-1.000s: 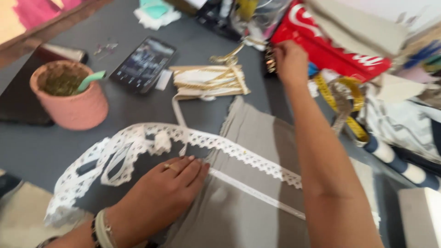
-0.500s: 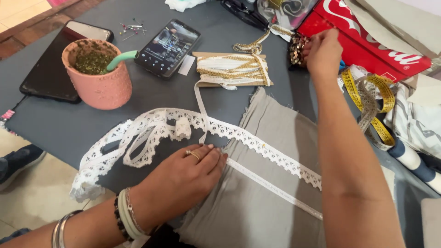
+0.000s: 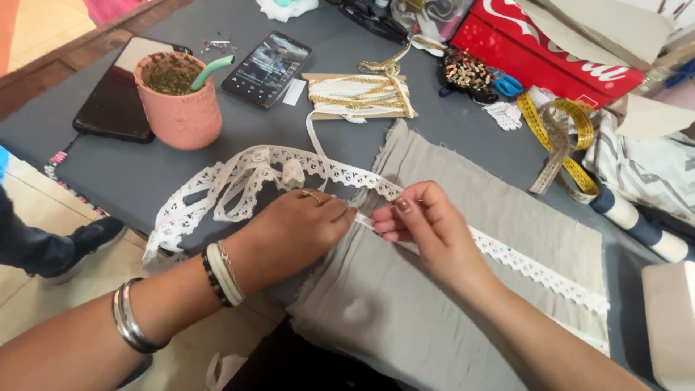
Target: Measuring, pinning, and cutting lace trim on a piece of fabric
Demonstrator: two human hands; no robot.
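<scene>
Fingers of the left hand and the right hand pinch the white lace trim lying across the grey fabric. Beyond the fabric, a pink pot and phone stand on the bench.

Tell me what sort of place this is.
Likely a home sewing or craft table: both hands work white lace onto grey cloth, with a measuring tape and gold trim nearby.
</scene>
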